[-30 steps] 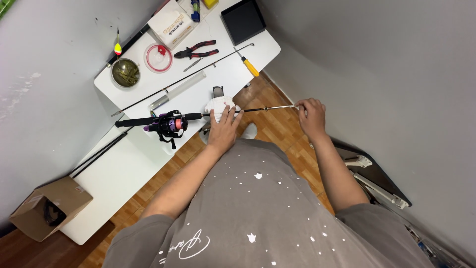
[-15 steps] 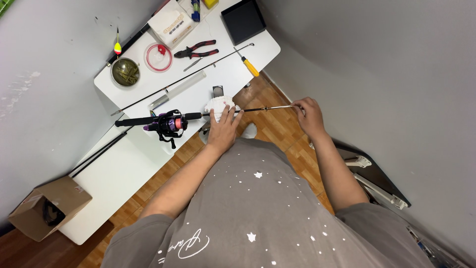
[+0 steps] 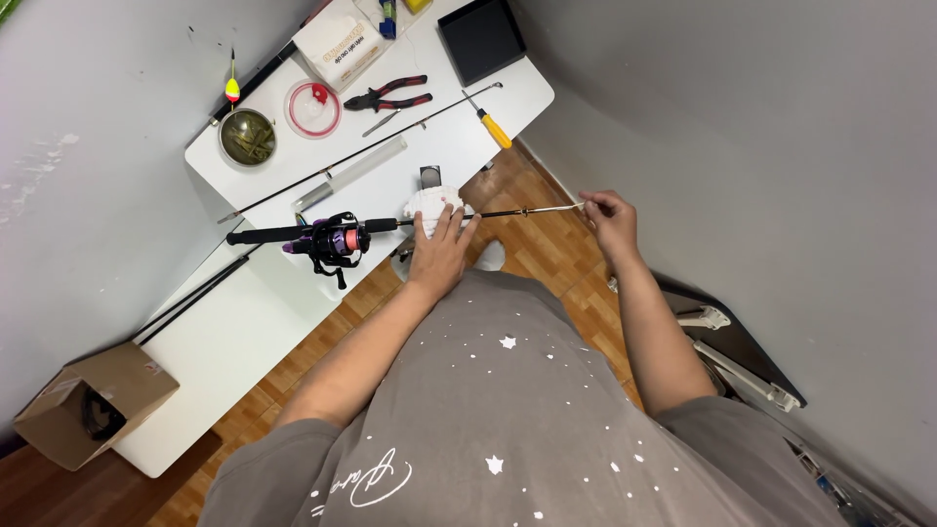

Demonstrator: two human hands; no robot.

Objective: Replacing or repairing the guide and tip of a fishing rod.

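Here left hand [image 3: 441, 252] presses a white cloth [image 3: 427, 204] around the fishing rod [image 3: 390, 224]; right hand [image 3: 610, 217] fingers pinch its tip.

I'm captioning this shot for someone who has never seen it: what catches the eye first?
A fishing rod with a purple-and-red reel lies across the white table's edge. The left hand presses a white cloth on the rod while the right hand pinches its thin end out over the wooden floor. Red-handled pliers and a yellow-handled screwdriver lie farther back.
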